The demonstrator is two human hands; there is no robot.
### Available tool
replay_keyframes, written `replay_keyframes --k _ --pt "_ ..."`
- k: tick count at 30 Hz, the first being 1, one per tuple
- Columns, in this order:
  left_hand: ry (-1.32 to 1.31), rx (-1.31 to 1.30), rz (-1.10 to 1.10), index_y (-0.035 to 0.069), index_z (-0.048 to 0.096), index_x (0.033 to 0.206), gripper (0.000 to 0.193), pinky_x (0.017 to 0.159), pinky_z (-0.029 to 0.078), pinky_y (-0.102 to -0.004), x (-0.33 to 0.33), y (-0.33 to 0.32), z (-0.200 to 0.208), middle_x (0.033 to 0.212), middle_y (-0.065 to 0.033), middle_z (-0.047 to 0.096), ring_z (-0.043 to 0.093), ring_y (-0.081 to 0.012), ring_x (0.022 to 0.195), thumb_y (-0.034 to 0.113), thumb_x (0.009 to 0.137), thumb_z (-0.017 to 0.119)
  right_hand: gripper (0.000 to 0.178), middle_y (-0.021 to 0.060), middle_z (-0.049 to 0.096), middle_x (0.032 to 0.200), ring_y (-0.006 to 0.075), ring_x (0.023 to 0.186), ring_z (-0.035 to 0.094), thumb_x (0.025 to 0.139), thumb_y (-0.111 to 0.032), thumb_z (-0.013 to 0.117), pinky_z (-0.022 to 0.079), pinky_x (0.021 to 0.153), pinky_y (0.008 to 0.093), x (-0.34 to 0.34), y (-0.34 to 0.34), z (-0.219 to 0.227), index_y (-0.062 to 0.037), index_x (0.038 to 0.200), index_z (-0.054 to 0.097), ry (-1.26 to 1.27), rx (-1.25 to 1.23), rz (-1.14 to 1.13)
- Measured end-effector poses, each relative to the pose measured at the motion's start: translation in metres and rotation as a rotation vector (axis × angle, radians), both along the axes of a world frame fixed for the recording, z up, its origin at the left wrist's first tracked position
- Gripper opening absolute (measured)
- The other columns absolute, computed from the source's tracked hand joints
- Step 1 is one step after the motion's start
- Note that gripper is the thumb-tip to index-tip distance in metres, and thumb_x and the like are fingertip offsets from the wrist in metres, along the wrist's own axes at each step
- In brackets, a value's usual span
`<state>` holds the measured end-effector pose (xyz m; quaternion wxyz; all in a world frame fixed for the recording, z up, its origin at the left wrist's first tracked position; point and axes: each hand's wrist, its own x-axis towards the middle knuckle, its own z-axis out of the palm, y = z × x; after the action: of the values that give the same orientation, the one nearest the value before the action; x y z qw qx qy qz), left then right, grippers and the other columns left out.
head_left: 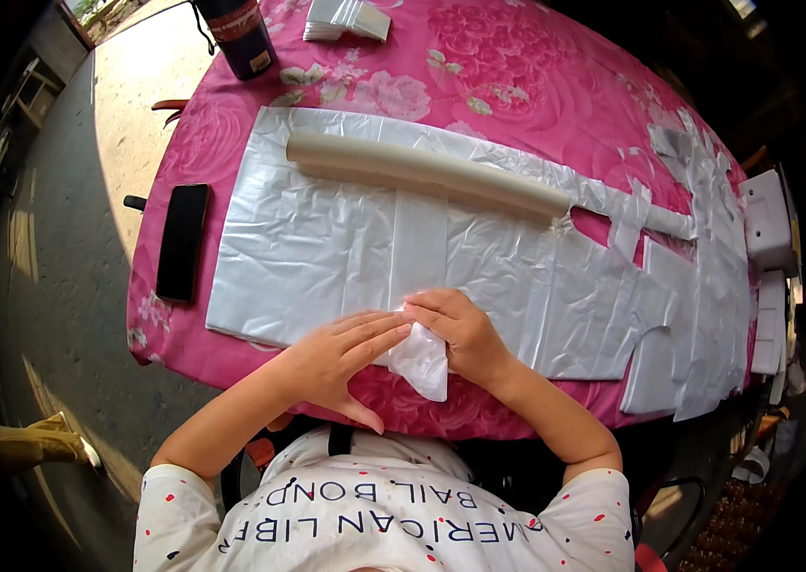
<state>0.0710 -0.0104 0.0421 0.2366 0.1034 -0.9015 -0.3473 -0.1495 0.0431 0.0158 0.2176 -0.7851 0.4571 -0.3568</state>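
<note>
A stack of thin white plastic bags (317,257) lies flat across the pink table, their handle ends spread to the right. A long beige tube (422,174) rests on the stack along its far side. At the near edge, a small bunched piece of white plastic (422,364) hangs between my hands. My right hand (460,329) pinches its upper end with bent fingers. My left hand (346,355) reaches in from the left, fingers stretched out and thumb spread, its fingertips touching the plastic beside the right fingers.
A black phone (183,243) lies on the left of the flowered pink tablecloth (374,67). A dark bottle (239,38) and several folded white packets (346,19) are at the back. White boxes (767,219) stand beyond the right edge. Someone's leg (40,446) shows at lower left.
</note>
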Motion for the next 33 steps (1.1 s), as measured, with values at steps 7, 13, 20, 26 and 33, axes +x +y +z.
replay_keyframes --k 7,13,20,26,33 --pt "-0.169 -0.236 0.262 0.003 0.049 0.122 0.058 0.093 0.043 -0.0379 -0.015 -0.003 -0.029 0.116 -0.0106 0.058 0.056 -0.0235 0.107 0.008 0.067 0.064 0.034 0.0098 0.061 0.103 0.027 0.096 0.058 0.067 0.002 0.065 0.048 0.081 0.0347 0.0 0.0 0.001 -0.004 0.1 0.064 0.063 -0.071 -0.111" --pt "-0.165 -0.327 0.24 0.003 0.054 0.115 0.05 0.086 0.044 -0.0358 -0.02 -0.007 -0.033 0.106 -0.0094 0.062 0.058 -0.0219 0.1 0.008 0.066 0.063 0.028 0.0051 0.064 0.096 0.0234 0.085 0.06 0.067 0.0 0.066 0.049 0.073 0.0336 -0.015 -0.001 0.003 -0.0063 0.094 0.066 0.142 -0.072 -0.094" --pt "-0.082 0.283 0.625 0.0 0.048 0.121 0.047 0.079 0.045 -0.0384 -0.03 -0.015 -0.016 0.102 -0.0146 0.061 0.058 -0.031 0.092 0.012 0.077 0.063 0.016 0.0081 0.064 0.066 0.0218 0.059 0.062 0.083 -0.016 0.062 0.047 0.056 0.0291 -0.011 -0.022 0.024 -0.0007 0.083 0.066 -0.084 0.558 -0.377" --pt "-0.279 -0.221 0.357 -0.004 0.034 0.134 0.066 0.104 0.03 -0.0418 -0.042 0.0 -0.025 0.138 -0.0206 0.035 0.034 -0.0335 0.128 0.032 0.083 0.057 0.024 0.0085 0.061 0.06 0.0139 0.053 0.062 0.084 -0.019 0.062 0.045 0.05 0.0274 -0.009 -0.039 0.023 0.0039 0.076 0.062 -0.265 0.766 -0.495" --pt "-0.445 -0.259 0.394 -0.005 0.033 0.135 0.07 0.109 0.022 -0.0417 -0.047 0.006 -0.03 0.141 -0.0201 0.032 0.028 -0.0312 0.133 0.038 0.083 0.055 0.046 0.014 0.06 0.105 0.0243 0.097 0.058 0.067 -0.022 0.076 0.048 0.079 0.0353 -0.011 -0.027 0.016 -0.0009 0.105 0.059 0.297 0.052 -0.533"
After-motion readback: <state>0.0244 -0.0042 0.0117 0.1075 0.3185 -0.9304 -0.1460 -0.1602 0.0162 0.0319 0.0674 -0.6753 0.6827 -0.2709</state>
